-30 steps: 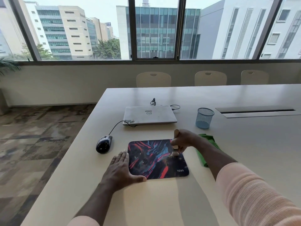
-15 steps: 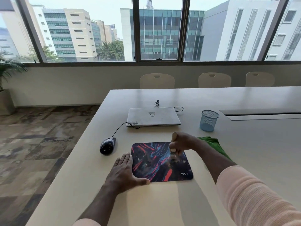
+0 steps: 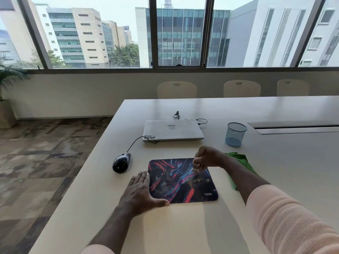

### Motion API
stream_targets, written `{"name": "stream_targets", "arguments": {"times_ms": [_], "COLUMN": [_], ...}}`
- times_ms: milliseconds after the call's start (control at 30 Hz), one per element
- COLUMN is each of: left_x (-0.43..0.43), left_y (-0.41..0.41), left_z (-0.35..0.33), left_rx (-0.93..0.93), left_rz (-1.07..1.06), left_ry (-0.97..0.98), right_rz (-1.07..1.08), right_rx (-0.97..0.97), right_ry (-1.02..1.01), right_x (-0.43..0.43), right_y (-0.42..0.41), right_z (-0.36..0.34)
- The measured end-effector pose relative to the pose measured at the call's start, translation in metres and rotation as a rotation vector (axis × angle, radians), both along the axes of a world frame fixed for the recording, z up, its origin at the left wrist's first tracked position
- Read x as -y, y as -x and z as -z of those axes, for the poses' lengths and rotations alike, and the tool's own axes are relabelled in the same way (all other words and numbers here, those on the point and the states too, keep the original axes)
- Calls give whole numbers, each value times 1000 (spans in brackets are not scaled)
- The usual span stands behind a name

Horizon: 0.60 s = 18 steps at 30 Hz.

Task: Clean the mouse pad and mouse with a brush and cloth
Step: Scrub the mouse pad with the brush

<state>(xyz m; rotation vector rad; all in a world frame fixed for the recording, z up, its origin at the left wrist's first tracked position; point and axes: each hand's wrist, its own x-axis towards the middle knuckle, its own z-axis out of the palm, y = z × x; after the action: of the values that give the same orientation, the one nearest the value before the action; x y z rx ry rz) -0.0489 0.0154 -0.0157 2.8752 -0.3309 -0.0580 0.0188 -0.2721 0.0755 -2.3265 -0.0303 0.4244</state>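
Observation:
A dark mouse pad with red and blue streaks lies on the white table. My left hand lies flat on the table at the pad's near-left corner, thumb along its front edge. My right hand grips a wooden-handled brush over the pad's far-right part; the bristles touch the pad. A black wired mouse sits left of the pad. A green cloth lies right of the pad, partly hidden by my right forearm.
A closed white laptop lies behind the pad, with cables at its back. A blue mesh cup stands to its right. A cable hatch is set into the table at far right. The table's left edge runs near the mouse.
My right hand with the brush has shifted slightly toward the pad's far edge in a sweeping stroke. My left hand has stayed at the pad's corner. The camera has moved a little.

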Motion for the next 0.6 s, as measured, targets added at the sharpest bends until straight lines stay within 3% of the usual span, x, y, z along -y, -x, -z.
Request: {"name": "stream_targets", "arguments": {"times_ms": [133, 233, 333, 600], "left_x": [1, 1, 0, 1], "left_y": [1, 1, 1, 2], "left_z": [-1, -1, -1, -2], "left_rx": [1, 3, 3, -6], "left_rz": [2, 7, 7, 11], "left_ry": [0, -1, 2, 1], "right_rz": [138, 121, -30, -9], "right_rx": [181, 86, -69, 120], "right_ry": [196, 59, 108, -116], "right_x": [11, 13, 10, -11], "right_y": [-1, 4, 7, 3], "right_z": [11, 17, 7, 14]}}
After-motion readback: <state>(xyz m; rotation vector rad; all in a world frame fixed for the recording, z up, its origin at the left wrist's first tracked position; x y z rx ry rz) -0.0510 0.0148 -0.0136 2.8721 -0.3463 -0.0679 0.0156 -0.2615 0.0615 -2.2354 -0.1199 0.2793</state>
